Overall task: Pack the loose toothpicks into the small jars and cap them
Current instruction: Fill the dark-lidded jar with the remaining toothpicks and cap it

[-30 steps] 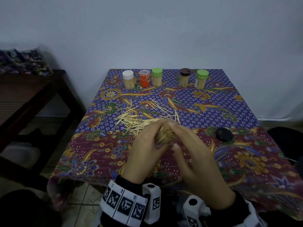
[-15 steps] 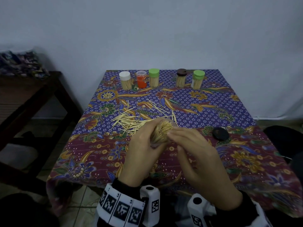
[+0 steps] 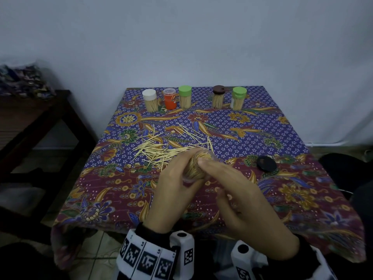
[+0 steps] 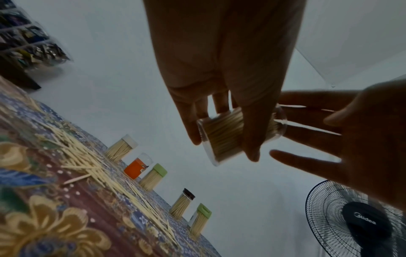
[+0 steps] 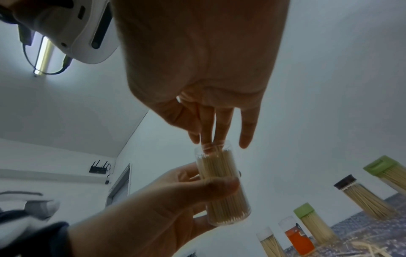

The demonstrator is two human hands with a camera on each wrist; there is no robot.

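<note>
The left hand (image 3: 173, 190) grips the nearly full clear jar (image 5: 222, 184) above the counter's (image 3: 302, 209) near middle, mouth tilted up toward the right hand (image 3: 248, 207), whose straight fingertips (image 5: 208, 139) press the toothpick ends; the black cap (image 3: 266, 163) lies to the right.

Both hands are bare. Dark sleeves (image 3: 308, 257) reach the wrists. The left wrist carries a white band (image 3: 145, 259) printed with square black-and-white markers, and each wrist wears a white camera housing (image 3: 182, 253) with a round dark lens hole on top.
</note>
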